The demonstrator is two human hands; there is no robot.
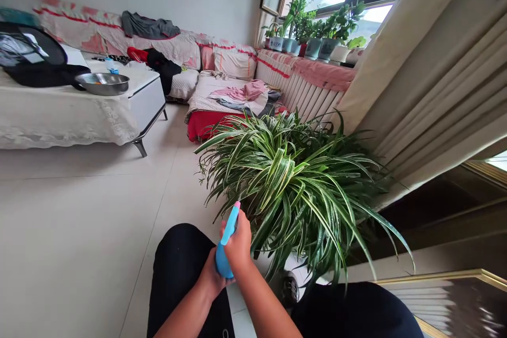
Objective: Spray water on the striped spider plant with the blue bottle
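A blue spray bottle [224,263] with a pink nozzle tip is held between my knees, its nozzle toward the plant. My right hand [241,240] wraps around its neck and trigger, fingers partly hidden behind the head. Lower down, my left hand [212,274] supports the bottle's body from the side and below. Just beyond and to the right spreads a large spider plant [281,174] with long green, pale-striped leaves that look wet. Its pot is hidden under the foliage.
At left stands a table [146,97] with a metal bowl [103,83] and a black case [43,75]. A sofa [184,55] with clothes lies behind. Several potted plants [312,47] line the windowsill. A curtain [435,79] hangs close at right.
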